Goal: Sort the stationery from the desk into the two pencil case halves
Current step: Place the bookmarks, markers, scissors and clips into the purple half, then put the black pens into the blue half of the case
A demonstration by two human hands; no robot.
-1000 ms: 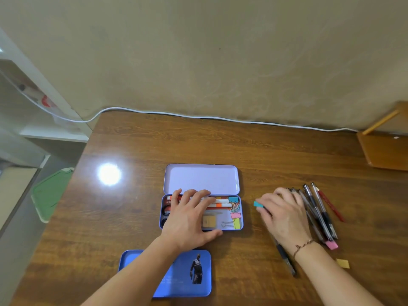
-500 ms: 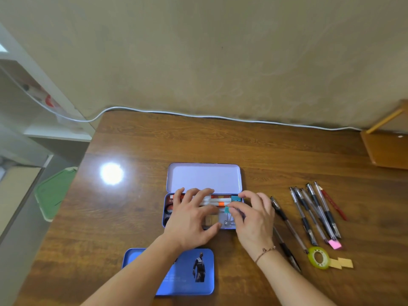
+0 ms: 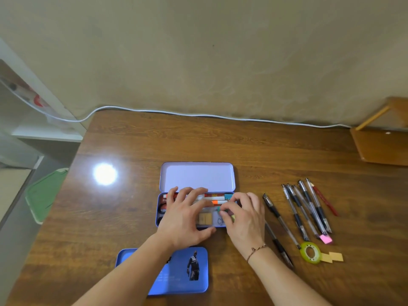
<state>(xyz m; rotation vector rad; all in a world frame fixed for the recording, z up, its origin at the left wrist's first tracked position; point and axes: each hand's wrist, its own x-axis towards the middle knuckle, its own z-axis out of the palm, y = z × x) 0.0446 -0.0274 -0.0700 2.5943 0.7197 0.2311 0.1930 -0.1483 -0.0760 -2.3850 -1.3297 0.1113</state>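
An open lilac pencil case sits mid-desk, its empty lid (image 3: 196, 176) lying flat behind the tray (image 3: 158, 217). The tray holds markers (image 3: 217, 198), scissors, tan notes (image 3: 205, 218) and coloured clips. My left hand (image 3: 185, 217) lies flat on the tray with fingers spread. My right hand (image 3: 245, 219) is at the tray's right end, pinching a small teal clip (image 3: 219, 209) just above the tray floor. To the right lie several pens (image 3: 306, 208), a red pen (image 3: 324, 200), a green tape roll (image 3: 310, 252), a pink eraser (image 3: 325, 238) and yellow notes (image 3: 333, 257).
A blue tin (image 3: 176, 274) printed with a figure lies near the front edge under my left forearm. Two black pens (image 3: 278, 215) lie beside my right wrist. A white cable (image 3: 198, 114) runs along the wall. A wooden stand (image 3: 379, 146) occupies the back right corner.
My right hand lifted the teal clip from beside the pens and carried it left to the tray, uncovering the tape roll and notes. My left hand stayed on the tray.
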